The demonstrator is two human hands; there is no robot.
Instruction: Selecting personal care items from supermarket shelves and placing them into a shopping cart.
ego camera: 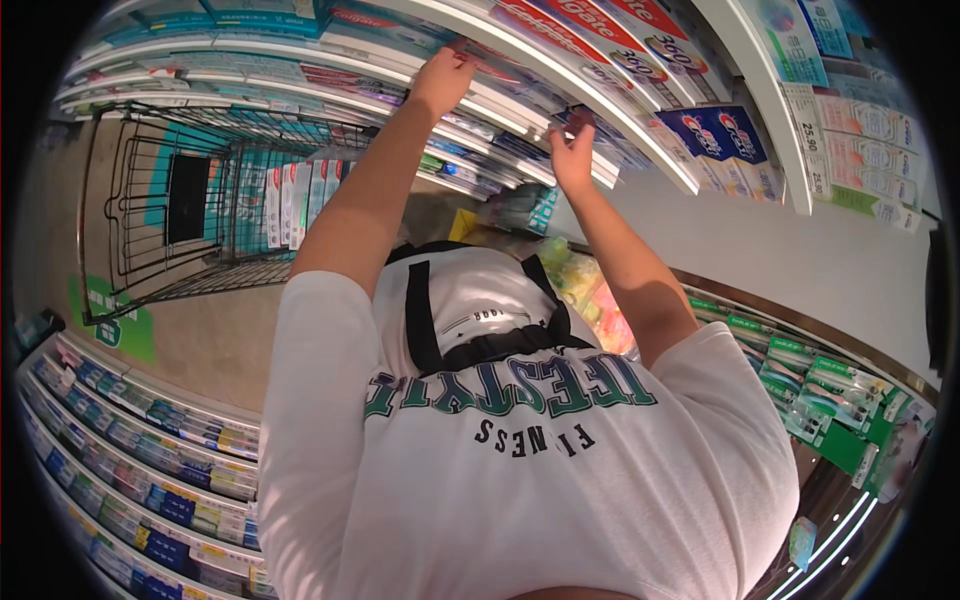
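My left hand (445,79) reaches into a white shelf, its fingertips at a row of red-and-white Colgate toothpaste boxes (491,69). To the right, my right hand (574,154) is raised at the front edge of the same shelf (517,112), thumb apart from the fingers. Its fingertips lie in shade beneath the shelf above, so whether they grip a box cannot be made out. Larger Colgate boxes (592,37) stand on the shelf above, with blue Crest boxes (712,139) at its right end.
A wire shopping cart (157,124) with several toothpaste boxes (292,202) stands to my left. Behind it are shelves of packaged goods (165,450). Green-carded toothbrush packs (825,390) hang at the right. Colourful packages (592,292) sit low near my body.
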